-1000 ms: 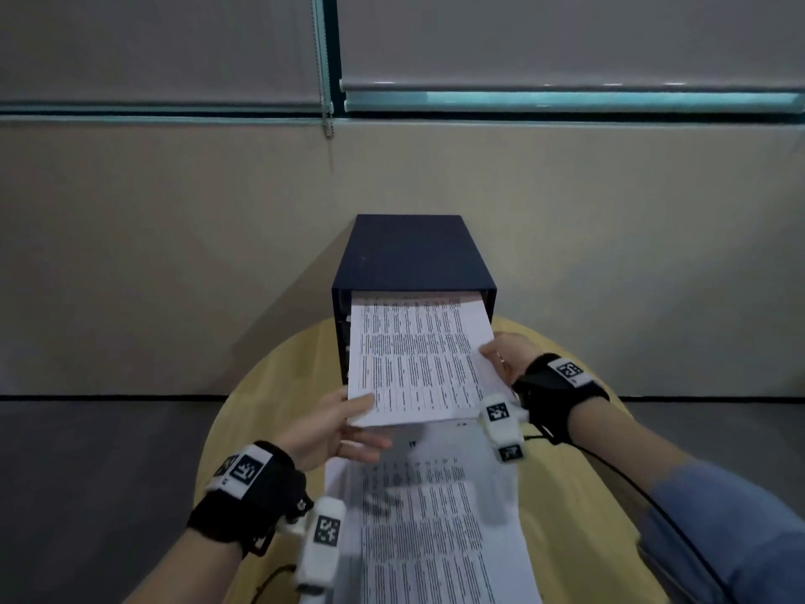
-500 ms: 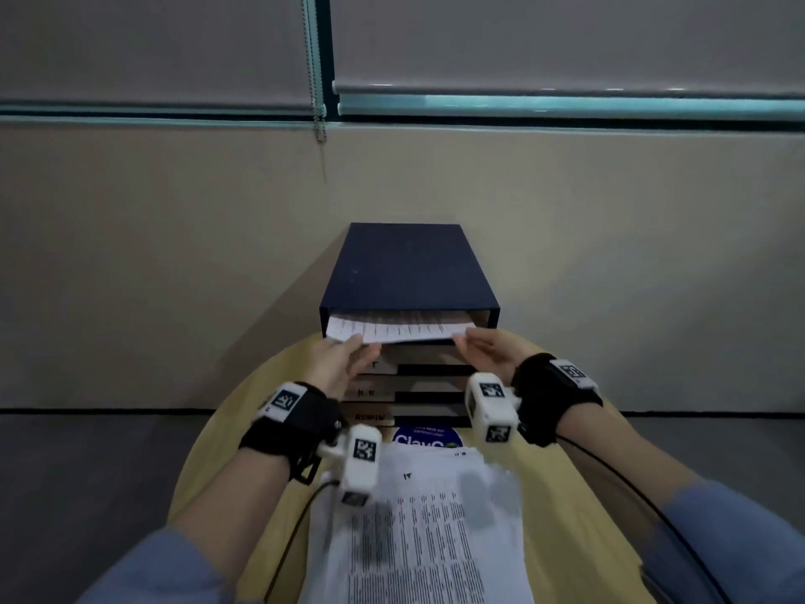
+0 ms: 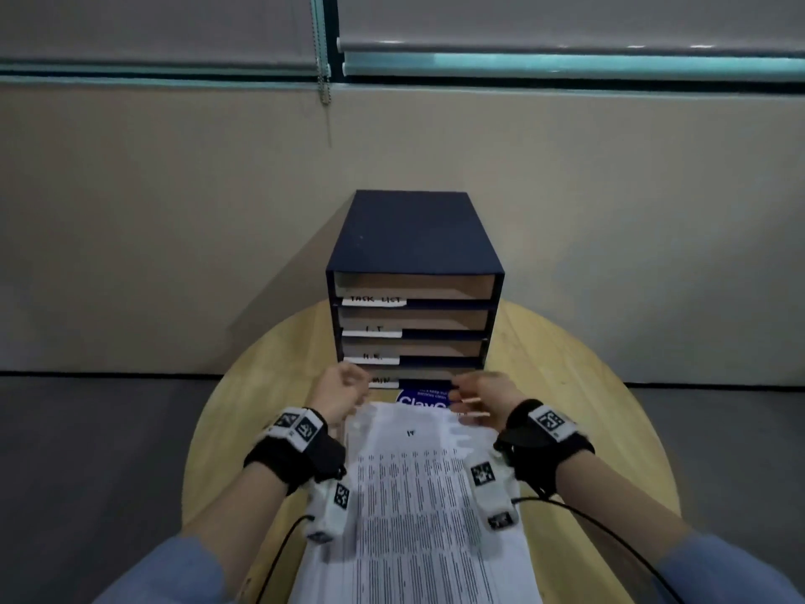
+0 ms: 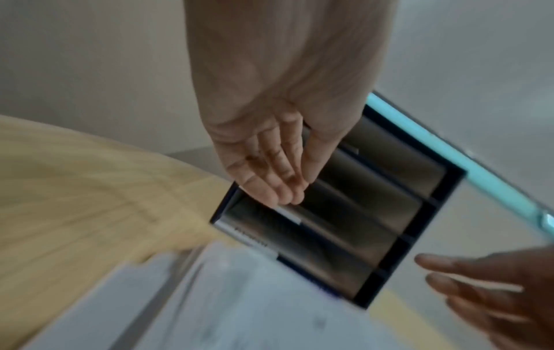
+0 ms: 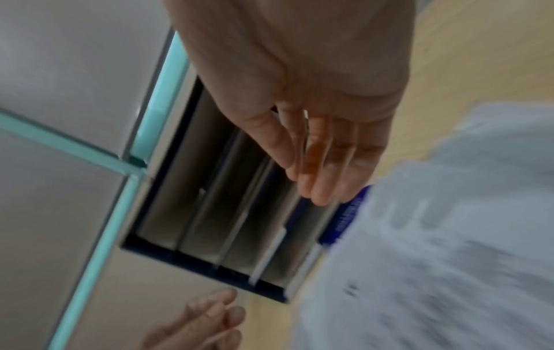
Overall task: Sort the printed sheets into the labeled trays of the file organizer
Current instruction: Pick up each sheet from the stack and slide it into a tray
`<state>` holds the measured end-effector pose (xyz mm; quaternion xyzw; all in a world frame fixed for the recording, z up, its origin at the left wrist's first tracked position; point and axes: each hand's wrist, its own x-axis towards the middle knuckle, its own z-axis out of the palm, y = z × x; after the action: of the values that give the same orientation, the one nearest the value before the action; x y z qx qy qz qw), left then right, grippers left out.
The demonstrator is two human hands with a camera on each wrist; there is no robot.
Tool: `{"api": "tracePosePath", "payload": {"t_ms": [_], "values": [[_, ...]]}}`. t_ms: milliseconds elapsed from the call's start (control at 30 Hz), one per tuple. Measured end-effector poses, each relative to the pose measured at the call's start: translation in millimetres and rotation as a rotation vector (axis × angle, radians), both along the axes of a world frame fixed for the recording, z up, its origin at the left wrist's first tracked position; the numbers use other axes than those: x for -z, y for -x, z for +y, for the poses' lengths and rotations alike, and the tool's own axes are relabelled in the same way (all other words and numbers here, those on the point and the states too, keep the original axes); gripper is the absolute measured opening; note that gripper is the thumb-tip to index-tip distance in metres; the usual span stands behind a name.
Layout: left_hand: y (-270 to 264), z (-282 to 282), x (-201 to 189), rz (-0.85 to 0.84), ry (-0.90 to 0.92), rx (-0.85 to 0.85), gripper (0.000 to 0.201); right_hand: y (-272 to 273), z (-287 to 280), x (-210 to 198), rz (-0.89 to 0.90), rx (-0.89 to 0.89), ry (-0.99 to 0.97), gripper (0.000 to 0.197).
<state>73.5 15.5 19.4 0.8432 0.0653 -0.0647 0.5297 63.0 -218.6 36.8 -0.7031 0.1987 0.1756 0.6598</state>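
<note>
The dark blue file organizer (image 3: 411, 237) stands at the back of the table with four stacked trays, their white labels reading TASK LIST (image 3: 374, 300), I.T, H.R. and a partly hidden one. A stack of printed sheets (image 3: 414, 507) lies in front of it. My left hand (image 3: 344, 385) and right hand (image 3: 477, 392) hover at the stack's far end, in front of the bottom tray. In the wrist views the left hand (image 4: 275, 175) and the right hand (image 5: 323, 154) show relaxed fingers with nothing in them. Both wrist views are blurred.
A blue printed sheet (image 3: 421, 398) peeks out between the stack and the organizer. The round wooden table (image 3: 588, 407) has bare surface left and right of the stack. A beige wall (image 3: 174, 233) rises behind the organizer, and cables trail from both wrists.
The sheet that both hands held at the top tray no longer sticks out. Both hands have let go and dropped back to the far end of the stack.
</note>
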Motion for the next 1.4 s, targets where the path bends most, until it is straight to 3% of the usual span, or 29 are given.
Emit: {"api": "tracePosePath", "payload": {"t_ms": [100, 167, 267, 367, 500, 667, 933, 1067, 1167, 1267, 1400], "values": [[21, 3, 46, 0.041, -0.502, 0.186, 0.036, 32, -1, 47, 0.095, -0.093, 0.324, 0.020], [33, 2, 61, 0.057, -0.663, 0.291, 0.060, 46, -1, 73, 0.088, -0.133, 0.489, 0.026], [44, 3, 69, 0.067, -0.741, 0.382, 0.071, 60, 2, 89, 0.061, -0.126, 0.604, 0.024], [49, 3, 73, 0.036, -0.797, 0.388, 0.066, 65, 6, 90, 0.077, -0.155, 0.694, 0.037], [52, -1, 76, -0.034, -0.833, 0.297, 0.054, 68, 9, 91, 0.100, -0.156, 0.680, 0.036], [51, 5, 82, 0.004, -0.680, 0.200, 0.042, 68, 4, 96, 0.102, -0.146, 0.565, 0.025], [46, 9, 80, 0.074, -0.660, 0.258, 0.070, 73, -2, 98, 0.081, -0.136, 0.460, 0.023], [39, 14, 73, 0.110, -0.697, 0.270, 0.059, 75, -5, 98, 0.088, -0.086, 0.413, 0.020], [41, 14, 73, 0.084, -0.657, 0.253, 0.039, 76, -6, 101, 0.093, -0.094, 0.393, 0.020], [47, 12, 76, -0.007, -0.454, 0.150, 0.027, 75, -7, 96, 0.093, -0.083, 0.405, 0.020], [52, 15, 61, -0.010, 0.119, -0.023, 0.020, 69, -16, 85, 0.069, -0.066, 0.486, 0.040]]}}
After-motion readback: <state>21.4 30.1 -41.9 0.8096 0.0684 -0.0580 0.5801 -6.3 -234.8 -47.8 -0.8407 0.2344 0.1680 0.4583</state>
